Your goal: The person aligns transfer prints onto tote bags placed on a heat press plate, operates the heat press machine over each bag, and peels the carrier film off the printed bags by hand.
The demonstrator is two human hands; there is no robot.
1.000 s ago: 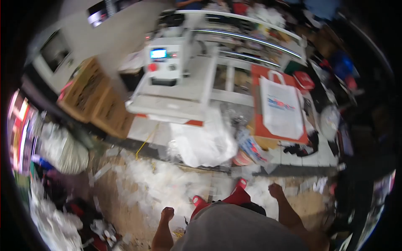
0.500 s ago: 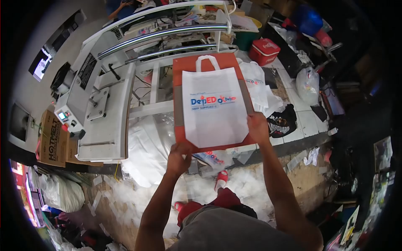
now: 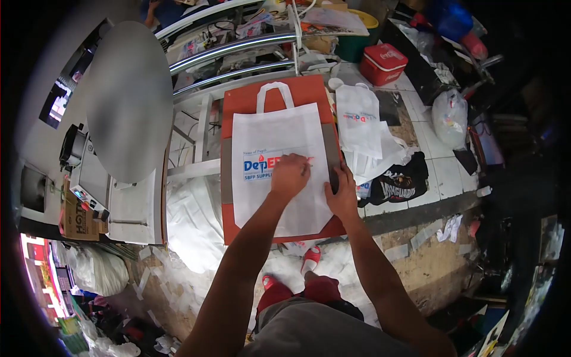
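Observation:
A white tote bag (image 3: 291, 208) with blue and red lettering lies flat on a red-orange board (image 3: 238, 95), its handles pointing away from me. My left hand (image 3: 290, 175) is over the printed lettering with its fingers curled together, covering the right part of the print. What those fingers hold, if anything, is hidden. At the right edge of the bag and board rests my right hand (image 3: 342, 193), thumb and fingers apart.
A heat press machine (image 3: 134, 208) stands at left, partly covered by a blurred grey oval. Printed white bags (image 3: 358, 119), a black printed cloth (image 3: 401, 181) and a red cooler box (image 3: 383, 63) are at right. White sheeting (image 3: 193, 220) lies beside the board.
My left hand has moved from the bag's near left corner up onto the print. My right hand has shifted left and stays by the right edge. The camera view has shifted.

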